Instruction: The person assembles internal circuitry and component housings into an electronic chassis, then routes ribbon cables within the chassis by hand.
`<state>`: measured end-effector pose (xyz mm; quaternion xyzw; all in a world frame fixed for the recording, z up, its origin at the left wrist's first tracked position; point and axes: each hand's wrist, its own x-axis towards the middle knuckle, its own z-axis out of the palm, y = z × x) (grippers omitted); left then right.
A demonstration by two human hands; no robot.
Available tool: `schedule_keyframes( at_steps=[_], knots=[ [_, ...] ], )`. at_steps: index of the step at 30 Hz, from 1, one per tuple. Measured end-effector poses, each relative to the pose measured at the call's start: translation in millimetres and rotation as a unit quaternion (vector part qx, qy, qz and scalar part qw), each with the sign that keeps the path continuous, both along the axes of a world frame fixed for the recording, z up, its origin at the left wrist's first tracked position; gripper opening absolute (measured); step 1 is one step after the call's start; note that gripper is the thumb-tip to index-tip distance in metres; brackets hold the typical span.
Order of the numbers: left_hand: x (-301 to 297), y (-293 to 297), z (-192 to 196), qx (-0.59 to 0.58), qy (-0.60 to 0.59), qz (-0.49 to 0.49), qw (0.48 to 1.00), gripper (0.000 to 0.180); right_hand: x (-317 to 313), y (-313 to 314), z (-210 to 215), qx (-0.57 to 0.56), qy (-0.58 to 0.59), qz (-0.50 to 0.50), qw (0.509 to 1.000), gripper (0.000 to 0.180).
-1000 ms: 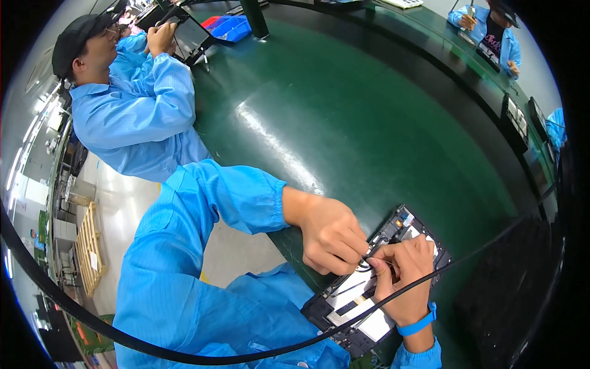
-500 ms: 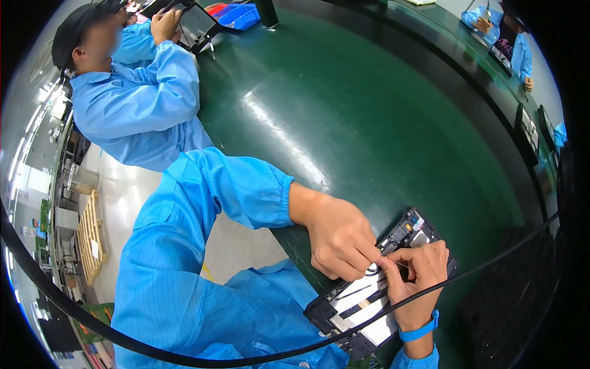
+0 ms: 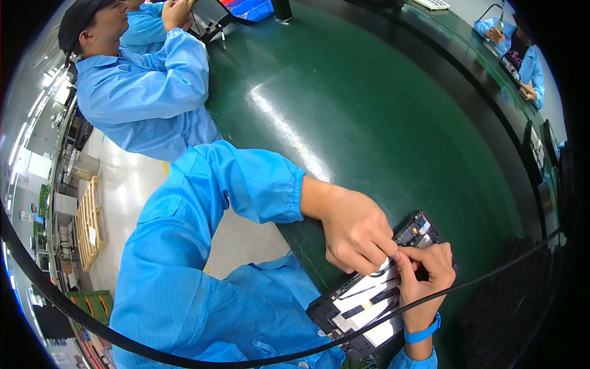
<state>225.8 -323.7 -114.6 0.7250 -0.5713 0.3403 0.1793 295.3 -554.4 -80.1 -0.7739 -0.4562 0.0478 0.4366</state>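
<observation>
Green worktable (image 3: 393, 111) fills most of the view, glossy, running far and right. A co-worker in a blue smock (image 3: 147, 86) sits at its far left edge, bent over another dark device (image 3: 212, 15).

Near right, at the table's near edge: an opened flat device (image 3: 369, 295) — black frame, lying face down and skewed, white and black panels inside with thin strips across them, a small board with coloured bits at its far corner. It likely lies flat so both hands can work over the middle.

Left hand (image 3: 356, 230) curled, fingertips pinched on something small over the device's centre — what exactly, cannot tell. Right hand (image 3: 427, 273), blue wristband (image 3: 423, 334), fingers curled tight against the same spot, probably steadying it.
</observation>
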Motion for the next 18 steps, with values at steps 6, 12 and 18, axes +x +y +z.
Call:
schedule_keyframes(
  at_steps=[6, 12, 18],
  knots=[
    [10, -2, -1, -0.015, 0.005, -0.011, 1.0, 0.026, 19, -2, 5, -0.013, 0.096, 0.04, 0.994, 0.015],
    [15, -3, 1, -0.012, 0.016, -0.019, 1.0, 0.028, 29, -6, 16, -0.037, 0.325, 0.031, 0.945, 0.014],
    [22, 0, 0, -0.015, 0.005, -0.015, 1.0, 0.029, 34, -5, 9, 0.006, 0.347, 0.043, 0.937, 0.017]
  ],
)
